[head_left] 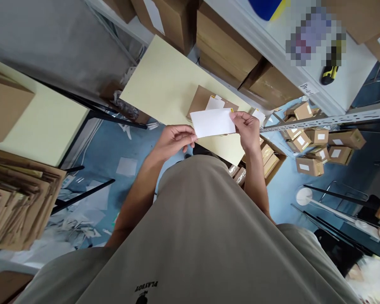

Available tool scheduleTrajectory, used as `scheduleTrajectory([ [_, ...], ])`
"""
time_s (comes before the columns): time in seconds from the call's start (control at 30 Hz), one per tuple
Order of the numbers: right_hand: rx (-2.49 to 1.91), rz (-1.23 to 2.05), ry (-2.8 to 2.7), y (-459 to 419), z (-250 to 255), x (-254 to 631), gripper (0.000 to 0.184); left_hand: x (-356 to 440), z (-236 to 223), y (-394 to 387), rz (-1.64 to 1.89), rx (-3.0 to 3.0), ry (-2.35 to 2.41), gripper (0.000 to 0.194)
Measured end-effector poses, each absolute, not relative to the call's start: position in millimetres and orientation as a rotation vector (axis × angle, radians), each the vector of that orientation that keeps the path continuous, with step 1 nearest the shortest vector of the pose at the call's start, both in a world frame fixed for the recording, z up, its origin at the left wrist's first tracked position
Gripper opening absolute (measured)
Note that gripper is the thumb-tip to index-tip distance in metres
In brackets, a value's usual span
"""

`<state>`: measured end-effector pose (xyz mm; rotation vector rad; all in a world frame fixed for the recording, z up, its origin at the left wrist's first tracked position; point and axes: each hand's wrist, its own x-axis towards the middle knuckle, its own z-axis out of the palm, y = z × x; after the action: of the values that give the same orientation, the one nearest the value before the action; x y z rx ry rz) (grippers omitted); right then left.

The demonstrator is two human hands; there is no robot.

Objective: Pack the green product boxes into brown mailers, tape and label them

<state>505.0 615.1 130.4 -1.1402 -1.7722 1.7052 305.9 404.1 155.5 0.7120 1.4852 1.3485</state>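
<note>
Now the white paper slip (213, 123) spans between my hands above the pale yellow tabletop (158, 78): my left hand (177, 141) pinches one corner, my right hand (247, 128) the opposite end.

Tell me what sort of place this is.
Probably a packing or shipping room: brown boxes with white labels are heaped on the floor, flattened cardboard is stacked at one side, and large cartons stand beside the pale work table.
</note>
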Motion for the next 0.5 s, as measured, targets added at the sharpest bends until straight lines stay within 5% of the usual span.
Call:
scheduleTrajectory([
  [0.5, -0.705, 1.276, -2.222, 518.5, 185.3, 494.6, 0.014, 314.8, 170.0, 396.3, 1.379, 0.828, 1.61, 0.025],
])
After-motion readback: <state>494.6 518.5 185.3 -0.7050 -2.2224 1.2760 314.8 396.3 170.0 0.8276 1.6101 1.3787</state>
